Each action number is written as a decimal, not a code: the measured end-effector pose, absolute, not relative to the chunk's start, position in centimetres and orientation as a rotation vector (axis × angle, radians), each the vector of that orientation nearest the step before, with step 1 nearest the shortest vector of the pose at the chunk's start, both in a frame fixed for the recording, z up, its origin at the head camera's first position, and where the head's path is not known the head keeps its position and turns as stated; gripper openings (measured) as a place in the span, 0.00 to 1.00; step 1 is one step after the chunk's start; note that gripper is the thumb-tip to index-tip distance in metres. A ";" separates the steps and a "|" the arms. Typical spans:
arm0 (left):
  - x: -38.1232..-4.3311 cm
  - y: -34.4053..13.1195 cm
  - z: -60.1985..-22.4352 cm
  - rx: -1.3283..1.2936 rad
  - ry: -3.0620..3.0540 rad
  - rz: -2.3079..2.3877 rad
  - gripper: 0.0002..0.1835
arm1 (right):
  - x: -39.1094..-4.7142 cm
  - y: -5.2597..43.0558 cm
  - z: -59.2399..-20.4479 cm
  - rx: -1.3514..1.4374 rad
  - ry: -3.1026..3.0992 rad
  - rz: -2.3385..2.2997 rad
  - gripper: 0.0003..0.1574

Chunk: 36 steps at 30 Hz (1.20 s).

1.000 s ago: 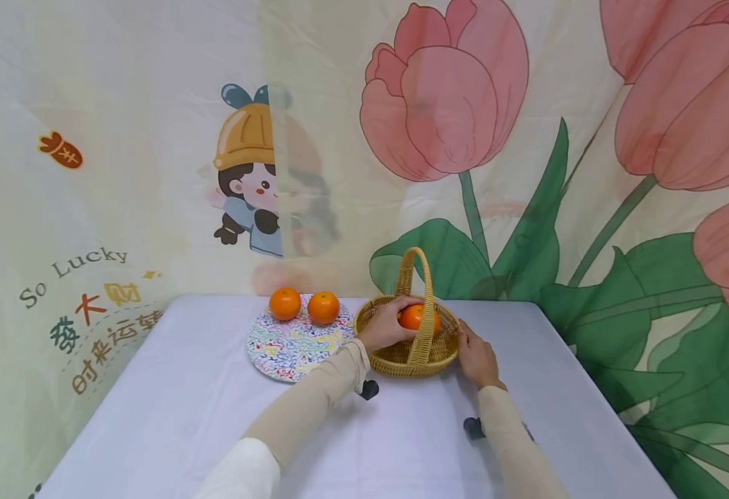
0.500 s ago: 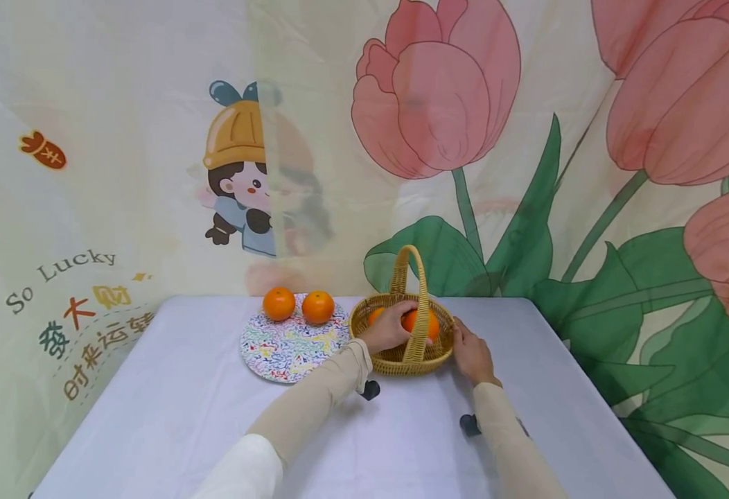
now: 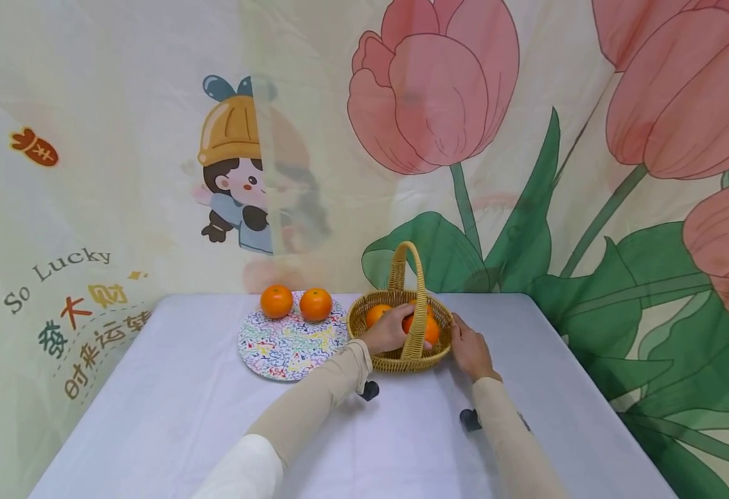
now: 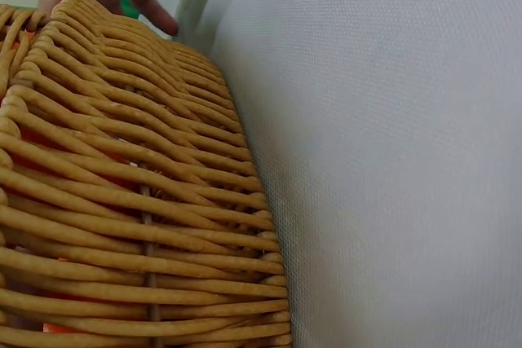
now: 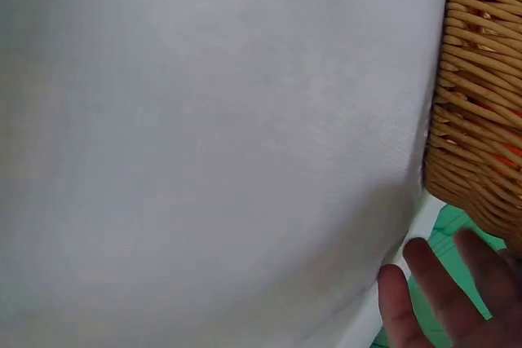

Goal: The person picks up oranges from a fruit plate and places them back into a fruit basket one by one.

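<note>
A wicker basket [image 3: 369, 346] with a tall arched handle stands on the table. Inside it, my left hand [image 3: 387, 331] reaches under the handle and grips an orange [image 3: 428, 333], its fingers partly hidden behind the handle. Another orange [image 3: 377, 314] lies in the basket to the left of that hand, and part of a further one shows behind the gripped fruit. My right hand [image 3: 472, 352] rests against the basket's right side, fingers extended near the rim. The right wrist view shows its spread fingers [image 5: 440, 283] beside the weave. In the left wrist view the basket wall [image 4: 139, 193] hides the left hand.
Left of the basket lies a round plate [image 3: 277, 353] with a colourful pattern, two oranges [image 3: 296, 303] at its far edge. A white cloth covers the table [image 3: 171, 402]. Behind it hangs a printed curtain [image 3: 314, 138] with tulips and a cartoon figure.
My left hand has lowered the orange deeper into the basket, toward its right front. The other oranges inside show more now. My right hand stays at the basket's side.
</note>
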<state>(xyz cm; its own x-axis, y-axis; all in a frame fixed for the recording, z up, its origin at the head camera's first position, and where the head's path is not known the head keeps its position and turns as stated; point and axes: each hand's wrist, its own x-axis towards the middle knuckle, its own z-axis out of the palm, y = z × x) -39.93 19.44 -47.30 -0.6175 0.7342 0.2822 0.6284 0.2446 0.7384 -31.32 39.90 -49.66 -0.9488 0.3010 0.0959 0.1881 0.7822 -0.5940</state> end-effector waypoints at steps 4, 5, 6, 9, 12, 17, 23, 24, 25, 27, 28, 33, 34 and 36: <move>-40.0 19.4 -47.6 1.250 2.377 1.269 0.36 | -31.6 39.6 -49.4 -0.333 -2.784 0.894 0.32; -40.0 19.3 -47.7 1.231 2.367 1.258 0.35 | -31.7 39.5 -49.3 -0.317 -2.775 0.894 0.32; -40.0 19.3 -47.7 1.218 2.364 1.240 0.35 | -31.8 39.3 -49.2 -0.295 -2.761 0.896 0.31; -40.0 19.2 -47.9 1.179 2.330 1.220 0.33 | -32.1 38.9 -48.9 -0.234 -2.715 0.904 0.29; -40.1 19.4 -48.0 1.184 2.294 1.222 0.36 | -32.3 38.7 -48.8 -0.192 -2.680 0.914 0.28; -40.1 19.7 -48.1 1.205 2.250 1.226 0.36 | -32.4 38.6 -48.8 -0.212 -2.679 0.916 0.28; -40.2 19.9 -48.1 1.182 2.263 1.215 0.36 | -32.4 38.8 -49.0 -0.210 -2.666 0.915 0.28; -40.2 19.9 -48.0 1.173 2.256 1.220 0.36 | -32.3 38.8 -49.0 -0.212 -2.663 0.914 0.28; -40.1 19.9 -47.9 1.165 2.247 1.229 0.36 | -32.3 38.8 -49.0 -0.211 -2.661 0.915 0.28; -40.1 19.9 -47.8 1.158 2.238 1.236 0.36 | -32.3 38.8 -49.0 -0.216 -2.654 0.921 0.28; -40.1 20.0 -47.7 1.158 2.233 1.242 0.36 | -32.3 38.8 -49.0 -0.217 -2.653 0.924 0.28; -40.1 20.0 -47.6 1.179 2.225 1.249 0.36 | -32.3 38.8 -49.1 -0.232 -2.658 0.953 0.29; -40.2 20.0 -47.7 1.185 2.228 1.247 0.37 | -32.4 38.9 -49.1 -0.232 -2.659 0.957 0.29; -40.3 20.0 -47.8 1.201 2.237 1.244 0.38 | -32.4 38.9 -49.2 -0.231 -2.661 0.958 0.29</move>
